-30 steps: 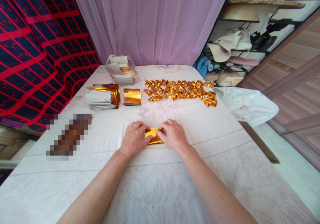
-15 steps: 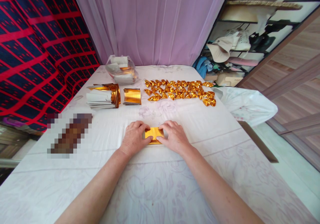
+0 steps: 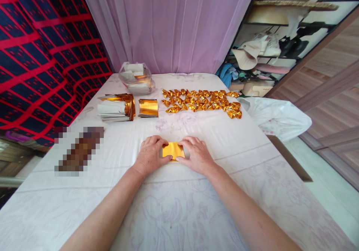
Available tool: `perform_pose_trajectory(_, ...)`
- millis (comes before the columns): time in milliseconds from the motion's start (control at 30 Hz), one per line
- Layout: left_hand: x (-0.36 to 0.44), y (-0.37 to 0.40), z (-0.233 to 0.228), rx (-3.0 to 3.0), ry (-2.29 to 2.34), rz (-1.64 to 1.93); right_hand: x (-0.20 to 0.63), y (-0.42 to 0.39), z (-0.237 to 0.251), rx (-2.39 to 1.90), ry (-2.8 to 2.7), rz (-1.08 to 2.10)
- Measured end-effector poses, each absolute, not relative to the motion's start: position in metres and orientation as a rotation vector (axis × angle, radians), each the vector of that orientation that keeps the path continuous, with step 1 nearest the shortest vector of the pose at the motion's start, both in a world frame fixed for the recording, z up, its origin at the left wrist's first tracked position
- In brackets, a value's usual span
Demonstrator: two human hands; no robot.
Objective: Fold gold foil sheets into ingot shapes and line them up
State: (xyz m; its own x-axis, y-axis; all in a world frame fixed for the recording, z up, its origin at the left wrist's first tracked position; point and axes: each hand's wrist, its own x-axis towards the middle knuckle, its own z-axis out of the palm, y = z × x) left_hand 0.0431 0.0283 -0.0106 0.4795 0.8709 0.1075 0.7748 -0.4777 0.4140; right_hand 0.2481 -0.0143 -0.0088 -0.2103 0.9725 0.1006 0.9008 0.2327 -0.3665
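Both the left hand [image 3: 150,154] and right hand [image 3: 196,154] pinch the small gold foil paper rectangle [image 3: 173,150] flat on the white bedsheet [image 3: 179,213], so press evenly with 2 thumbs, keeping edges aligned for a crisp crease

Gold foil sheet [image 3: 173,150] on pale floral-print cloth [image 3: 179,206]; lilac curtain [image 3: 168,23], red-and-navy grid blanket [image 3: 42,56].

Gold paper [image 3: 173,150] ends covered by left hand [image 3: 149,154] and right hand [image 3: 196,154], pixelated patch [image 3: 79,150] hiding something on the sheet, clear bag [image 3: 136,77] contents unreadable, forearms cut off at bottom edge
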Motion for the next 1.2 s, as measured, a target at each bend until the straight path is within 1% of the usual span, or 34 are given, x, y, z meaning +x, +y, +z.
perform_pose_trajectory(433,0.042,0.027,-0.012,2.44,1.385,0.447,0.236,-0.018,-0.015,-1.769,-2.152,0.189)
perform_pose_trajectory(867,0.04,0.028,-0.014,2.459,1.367,0.427,0.266,-0.012,-0.01,-1.602,-2.323,0.483)
perform_pose_trajectory(1033,0.043,0.027,-0.01,2.44,1.394,0.389,0.269,-0.011,-0.012,-1.584,-2.36,0.49)
perform_pose_trajectory(1200,0.059,0.014,-0.008,2.425,1.549,0.375,0.267,-0.014,-0.015,-1.594,-2.333,0.463)
